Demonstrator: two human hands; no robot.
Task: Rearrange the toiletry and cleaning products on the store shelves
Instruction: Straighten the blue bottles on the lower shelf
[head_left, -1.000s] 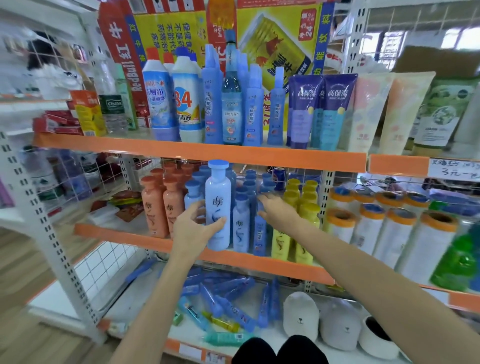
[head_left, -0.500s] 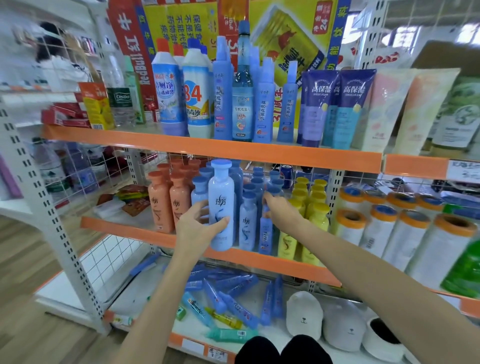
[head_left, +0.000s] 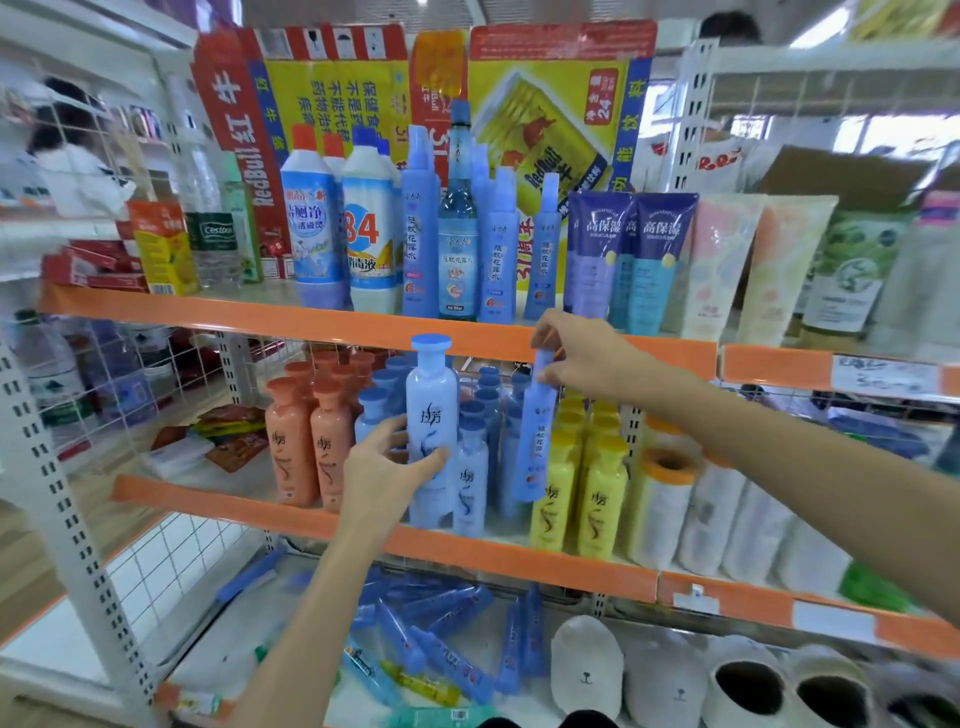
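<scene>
Lifted since the earlier frame: slim blue repellent bottle (head_left: 535, 441), then standing low among the middle-shelf stock, now raised clear of the row with its cap level with the orange lip of the upper shelf (head_left: 260, 321). Right hand (head_left: 587, 358): grip pinching that bottle at the cap, bottle hanging upright in front of the yellow shampoo bottles (head_left: 576, 493). Left hand (head_left: 384, 478): grip curled round the tall pale-blue shampoo bottle (head_left: 432, 431), which stands at the front of the middle shelf (head_left: 519, 558) as before. Judgement: the slim bottle was misplaced among shampoos and is likely bound for the matching blue repellent bottles (head_left: 498, 249) on the upper shelf, directly above. Bottom shelf, nearest: loose blue tubes (head_left: 426, 639) lying in disorder; white bear-face slippers (head_left: 587, 670). Middle shelf: orange shampoo bottles (head_left: 311, 447), small blue ones, yellow ones, all with the same brush-script logo. Upper shelf: toilet cleaner, white bottle marked "84" (head_left: 370, 244), purple tubes reading 高保湿 (head_left: 660, 260), a "Cestbon" water bottle (head_left: 218, 244). Rear: Red Bull carton (head_left: 550, 135) as backing. Price tag at right, handwriting unreadable.
</scene>
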